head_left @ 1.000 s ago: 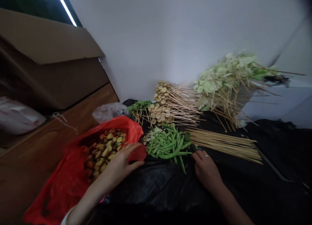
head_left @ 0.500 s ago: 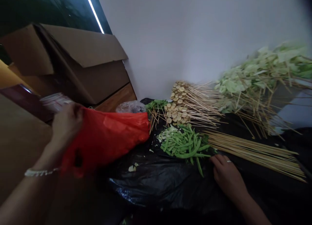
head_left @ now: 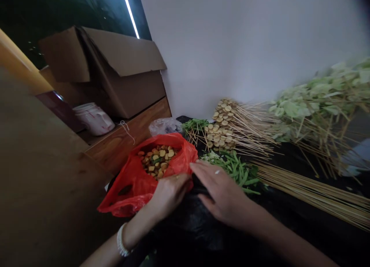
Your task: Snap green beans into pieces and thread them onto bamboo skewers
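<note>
We are pinching the near rim of the red bag (head_left: 138, 188) with our left hand (head_left: 170, 191), while our right hand (head_left: 224, 193) is resting spread at that edge. Tugging hard, we could be tearing the thin, crinkly plastic and spilling chunky cut pieces (head_left: 156, 168) over the slender green beans (head_left: 238, 167) alongside. Beyond, a stiff cardboard box (head_left: 141, 93) is standing.
</note>
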A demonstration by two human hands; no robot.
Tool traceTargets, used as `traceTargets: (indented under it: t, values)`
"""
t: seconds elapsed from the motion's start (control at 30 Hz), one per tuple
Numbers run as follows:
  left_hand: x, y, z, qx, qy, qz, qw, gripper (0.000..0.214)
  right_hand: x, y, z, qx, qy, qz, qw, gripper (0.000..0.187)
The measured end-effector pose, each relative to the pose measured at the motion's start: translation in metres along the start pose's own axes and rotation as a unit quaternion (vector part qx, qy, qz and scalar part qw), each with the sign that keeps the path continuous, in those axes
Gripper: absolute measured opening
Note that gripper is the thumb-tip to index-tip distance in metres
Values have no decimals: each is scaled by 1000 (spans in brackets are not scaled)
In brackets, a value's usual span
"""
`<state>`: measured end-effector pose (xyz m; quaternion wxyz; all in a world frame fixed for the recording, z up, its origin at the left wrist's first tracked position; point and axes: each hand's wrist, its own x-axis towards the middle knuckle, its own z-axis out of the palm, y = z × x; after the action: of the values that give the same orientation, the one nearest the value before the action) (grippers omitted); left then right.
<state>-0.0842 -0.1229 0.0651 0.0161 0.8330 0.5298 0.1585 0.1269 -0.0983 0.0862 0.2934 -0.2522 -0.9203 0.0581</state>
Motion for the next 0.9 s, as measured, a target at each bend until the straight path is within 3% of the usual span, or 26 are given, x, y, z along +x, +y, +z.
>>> traceTargets:
  t: [0.07,0.17,0.2,0.27,0.3,0.33,0.4,0.47,0.57,0.7,0.8,0.83,0.9]
  values:
    - [-16,3,6,-2,12,53,999,19,21,-10,24,58,-67,-29,996,83]
    - [-45,-7,-14,-3,3,70,998,16,30,-10,60,82,-171,-37,981,92]
    - [-55,-14,-24,-15,-3,40,999,19,29,-7,69,72,-204,-39,976,83]
    - [-71,-33,-45,-11,104,-94,990,26,24,-3,81,46,-248,-43,967,57]
    - [-76,-45,-52,18,169,-184,968,32,22,-2,85,35,-259,-42,964,46]
    - [-80,-57,-55,52,193,-259,945,44,20,-2,88,27,-262,-38,964,37]
    - [-82,-80,-50,83,156,-369,913,70,17,-9,90,17,-257,-31,966,30]
    - [-82,-99,-35,76,70,-443,891,84,14,-20,90,13,-248,-40,968,29]
    - [-92,-120,-16,78,13,-469,880,89,10,-37,86,30,-244,-80,966,29]
    - [-118,-146,-28,-33,97,-446,889,84,6,-45,80,37,-251,-89,963,29]
    - [-132,-155,-49,-126,212,-498,831,71,5,-44,81,37,-247,-89,964,29]
    - [-133,-155,-54,-172,249,-520,799,67,6,-43,81,40,-244,-91,965,29]
    - [-134,-153,-56,-309,317,-563,698,56,7,-42,83,47,-237,-94,966,30]
